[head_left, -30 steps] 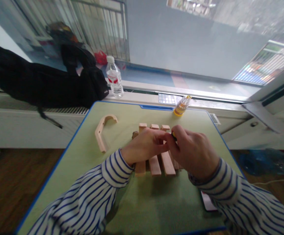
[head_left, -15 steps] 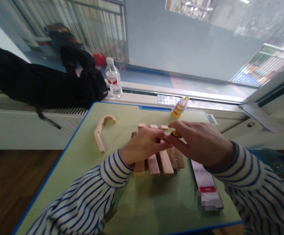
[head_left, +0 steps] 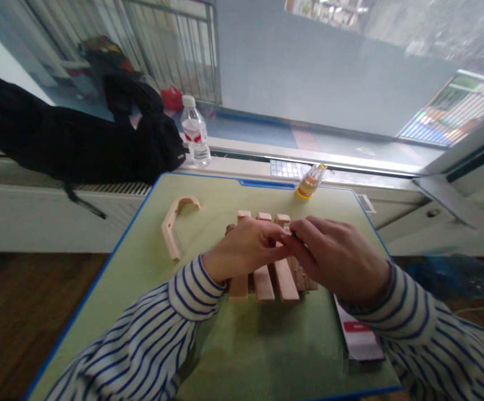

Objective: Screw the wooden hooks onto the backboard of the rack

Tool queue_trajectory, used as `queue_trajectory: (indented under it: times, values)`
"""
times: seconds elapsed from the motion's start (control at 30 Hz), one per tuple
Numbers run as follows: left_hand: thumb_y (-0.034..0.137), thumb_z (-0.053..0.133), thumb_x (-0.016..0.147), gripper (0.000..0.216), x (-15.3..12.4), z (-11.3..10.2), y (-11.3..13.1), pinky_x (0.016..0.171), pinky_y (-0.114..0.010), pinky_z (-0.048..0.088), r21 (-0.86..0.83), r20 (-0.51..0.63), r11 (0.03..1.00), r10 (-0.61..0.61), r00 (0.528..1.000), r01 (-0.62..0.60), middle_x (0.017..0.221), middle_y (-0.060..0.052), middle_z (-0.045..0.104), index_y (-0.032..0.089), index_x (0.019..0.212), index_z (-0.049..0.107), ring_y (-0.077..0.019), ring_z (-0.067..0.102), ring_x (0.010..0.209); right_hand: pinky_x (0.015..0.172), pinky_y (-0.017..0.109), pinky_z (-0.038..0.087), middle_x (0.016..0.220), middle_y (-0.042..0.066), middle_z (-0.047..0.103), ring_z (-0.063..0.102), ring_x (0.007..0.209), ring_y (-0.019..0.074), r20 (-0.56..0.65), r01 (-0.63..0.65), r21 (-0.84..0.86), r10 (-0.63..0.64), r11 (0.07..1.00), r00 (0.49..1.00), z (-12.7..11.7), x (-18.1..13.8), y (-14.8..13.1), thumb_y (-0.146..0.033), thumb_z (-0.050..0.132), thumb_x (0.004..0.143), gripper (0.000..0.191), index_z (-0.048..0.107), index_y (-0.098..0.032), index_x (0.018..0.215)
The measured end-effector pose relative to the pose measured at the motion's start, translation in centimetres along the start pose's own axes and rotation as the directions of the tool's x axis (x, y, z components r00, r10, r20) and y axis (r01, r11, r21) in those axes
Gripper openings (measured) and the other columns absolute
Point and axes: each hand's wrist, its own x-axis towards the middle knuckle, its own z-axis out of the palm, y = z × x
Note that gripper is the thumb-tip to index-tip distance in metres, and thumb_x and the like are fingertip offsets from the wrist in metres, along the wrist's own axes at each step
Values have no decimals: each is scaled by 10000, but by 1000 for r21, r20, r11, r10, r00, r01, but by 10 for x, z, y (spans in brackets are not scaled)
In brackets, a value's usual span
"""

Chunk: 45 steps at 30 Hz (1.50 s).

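Observation:
My left hand lies across a slatted frame of pale wooden bars, its fingertips reaching toward my right hand. My right hand is curled around a small dark-tipped object, probably a yellow-and-black tool, and nearly hides it. The fingers of both hands meet there, above the far ends of the bars. To the left of the frame, a curved wooden piece lies flat on the green tabletop. Parts of the frame are hidden under my hands.
A phone lies at the right table edge, partly under my right sleeve. A small glue bottle lies at the far edge. Behind the table are a water bottle and a black bag on the ledge.
My right hand has moved in and closed around the small object, hiding most of its yellow part. My left hand and the wooden frame have barely moved.

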Motion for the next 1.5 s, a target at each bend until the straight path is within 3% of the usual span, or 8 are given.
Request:
queue_trajectory:
  times: [0.3, 0.43, 0.6, 0.7, 0.87, 1.0, 1.27, 1.5]
  values:
    - [255, 535, 831, 164, -1, -4, -2, 515, -153, 345, -33, 54, 999, 14, 998, -12, 643, 40, 565, 150, 818, 660, -52, 449, 566, 462, 254, 181, 610, 9, 572, 460, 472, 103, -144, -236, -35, 228, 971, 963, 8, 2, -18, -339, 345, 888, 275, 486, -180, 714]
    - [235, 544, 817, 139, 0, -2, -1, 523, -164, 360, -8, 57, 1000, 15, 998, -15, 652, 35, 575, 147, 817, 651, -61, 474, 574, 450, 255, 148, 610, 18, 594, 474, 450, 107, -147, -299, -64, 287, 952, 947, 9, 4, -22, -343, 329, 889, 285, 484, -182, 711]
    - [230, 612, 757, 92, 4, 3, 0, 545, -169, 384, 60, -30, 997, 51, 998, -49, 632, 38, 596, 150, 718, 638, -65, 504, 564, 454, 264, 126, 626, 22, 611, 506, 458, 121, -106, -291, -121, 279, 949, 954, 7, 5, -20, -350, 316, 892, 283, 481, -188, 728]
    - [209, 603, 767, 82, 4, 3, -1, 556, -163, 386, 17, -60, 998, 60, 996, -59, 639, 37, 603, 155, 732, 653, -62, 510, 578, 460, 270, 134, 647, 24, 615, 523, 480, 135, -68, -267, -140, 260, 953, 963, 2, 6, -16, -365, 304, 897, 285, 477, -193, 750]
    - [285, 585, 799, 166, 1, 1, -4, 527, -169, 374, 0, -33, 1000, -8, 999, 8, 653, 18, 607, 140, 798, 666, -70, 511, 576, 485, 271, 202, 773, 12, 627, 548, 590, 141, 91, -116, -40, 120, 992, 989, -13, 5, -6, -421, 308, 897, 277, 486, -208, 896]
    - [285, 591, 801, 154, 0, 2, -4, 515, -160, 356, -3, -38, 999, 44, 998, -44, 647, 29, 596, 162, 816, 682, -57, 492, 566, 524, 265, 251, 786, 5, 588, 523, 644, 125, 135, -20, -7, 21, 1000, 991, -16, 2, -1, -336, 346, 897, 196, 487, -200, 888]
    - [301, 566, 815, 178, 1, 1, -4, 488, -164, 333, 35, -23, 998, 60, 998, -59, 605, 38, 569, 167, 794, 682, -55, 465, 533, 532, 258, 271, 768, 25, 579, 490, 632, 115, 62, -12, 41, 10, 999, 998, -2, 1, 1, -269, 384, 882, 157, 498, -163, 862]
    - [318, 528, 837, 206, -1, 1, -8, 503, -171, 338, -80, 67, 997, 15, 998, -9, 626, 37, 543, 160, 829, 660, -64, 449, 561, 473, 259, 204, 658, 3, 569, 466, 509, 110, -74, -141, -3, 141, 990, 987, 7, -2, -12, -352, 346, 898, 246, 476, -185, 774]
